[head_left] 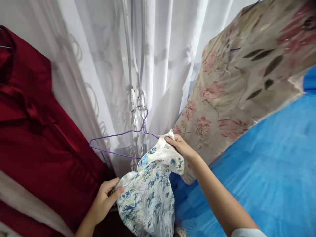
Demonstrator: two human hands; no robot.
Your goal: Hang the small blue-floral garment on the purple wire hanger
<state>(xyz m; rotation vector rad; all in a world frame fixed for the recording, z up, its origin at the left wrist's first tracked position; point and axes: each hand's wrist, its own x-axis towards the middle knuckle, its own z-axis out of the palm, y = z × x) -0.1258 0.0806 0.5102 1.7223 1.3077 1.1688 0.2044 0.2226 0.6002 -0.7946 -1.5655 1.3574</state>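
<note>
A purple wire hanger hangs by its hook from a white chain-like strand. Its right end goes inside the shoulder of a small white dress with blue and green flowers. My right hand pinches that shoulder, thumb on top of the cloth, over the hanger's right arm. Lower down, my left hand grips the other side of the dress near its neckline and sleeve. The hanger's left end is bare and sticks out above my left hand.
Dark red clothing hangs at the left. A beige garment with pink flowers and a bright blue gauzy one hang at the right. White sheer curtains cover the back.
</note>
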